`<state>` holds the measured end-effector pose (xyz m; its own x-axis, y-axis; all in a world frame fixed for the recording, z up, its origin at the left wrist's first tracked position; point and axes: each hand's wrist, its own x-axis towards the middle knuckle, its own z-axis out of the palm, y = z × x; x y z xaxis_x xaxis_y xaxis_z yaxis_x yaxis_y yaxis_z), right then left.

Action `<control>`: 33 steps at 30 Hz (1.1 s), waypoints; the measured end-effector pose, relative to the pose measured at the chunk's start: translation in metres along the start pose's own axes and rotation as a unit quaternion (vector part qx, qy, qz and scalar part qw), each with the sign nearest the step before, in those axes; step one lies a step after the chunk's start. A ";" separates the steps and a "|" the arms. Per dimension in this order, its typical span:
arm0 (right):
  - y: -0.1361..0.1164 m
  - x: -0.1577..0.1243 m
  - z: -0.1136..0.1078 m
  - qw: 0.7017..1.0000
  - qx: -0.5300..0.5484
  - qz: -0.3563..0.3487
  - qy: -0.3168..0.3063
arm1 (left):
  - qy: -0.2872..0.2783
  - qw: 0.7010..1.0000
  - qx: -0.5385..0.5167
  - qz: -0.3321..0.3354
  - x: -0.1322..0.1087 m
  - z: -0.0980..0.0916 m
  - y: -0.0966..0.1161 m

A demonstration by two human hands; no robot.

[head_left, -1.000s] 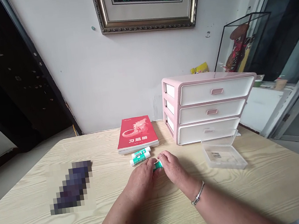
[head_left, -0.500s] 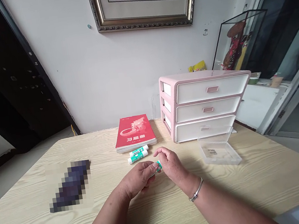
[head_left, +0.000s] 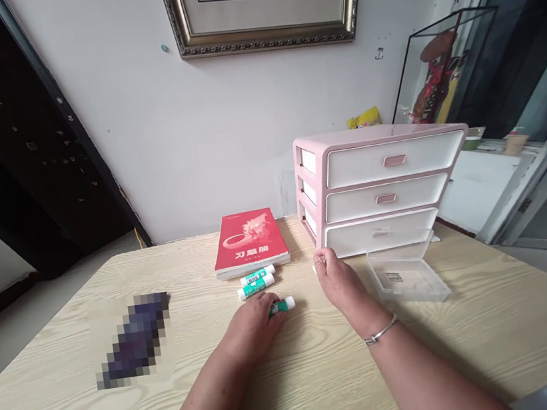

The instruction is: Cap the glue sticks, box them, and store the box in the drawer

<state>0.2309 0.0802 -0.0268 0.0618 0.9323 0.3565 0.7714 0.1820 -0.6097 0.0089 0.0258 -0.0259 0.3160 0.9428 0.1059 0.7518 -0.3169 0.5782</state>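
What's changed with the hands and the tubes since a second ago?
The right hand let go of the green-and-white tube and moved right, toward the drawer unit; a small white bit shows beside it, too unclear to name. The left hand still holds the tube, whose white end now shows. The other two tubes, red book and clear box stayed put.

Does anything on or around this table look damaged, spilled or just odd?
On the left of the table, blocky pixels hide a dark object, so I cannot tell what it is. On the wall, beside the pink drawer unit, a patch looks scuffed. Nothing looks spilled near the glue stick in the left hand.
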 end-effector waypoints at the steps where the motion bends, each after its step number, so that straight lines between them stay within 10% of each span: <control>1: 0.001 -0.001 0.000 0.999 -0.031 0.000 -0.018 | 0.010 0.999 0.047 0.006 0.001 0.001 -0.001; 15: 0.011 -0.015 0.003 0.979 -0.144 -0.126 -0.064 | 0.066 0.986 0.153 0.022 0.009 0.009 -0.010; 22: -0.004 -0.018 -0.004 0.978 -0.178 -0.088 -0.057 | 0.193 0.969 0.153 -0.031 0.011 -0.002 -0.022; 33: -0.015 -0.020 0.005 0.986 -0.117 -0.116 0.026 | 0.130 0.966 0.160 -0.158 0.024 -0.011 -0.046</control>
<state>0.2151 0.0604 -0.0282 -0.1050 0.8557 0.5068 0.8935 0.3049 -0.3296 -0.0245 0.0647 -0.0412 -0.0827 0.9787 0.1880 0.9408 0.0145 0.3387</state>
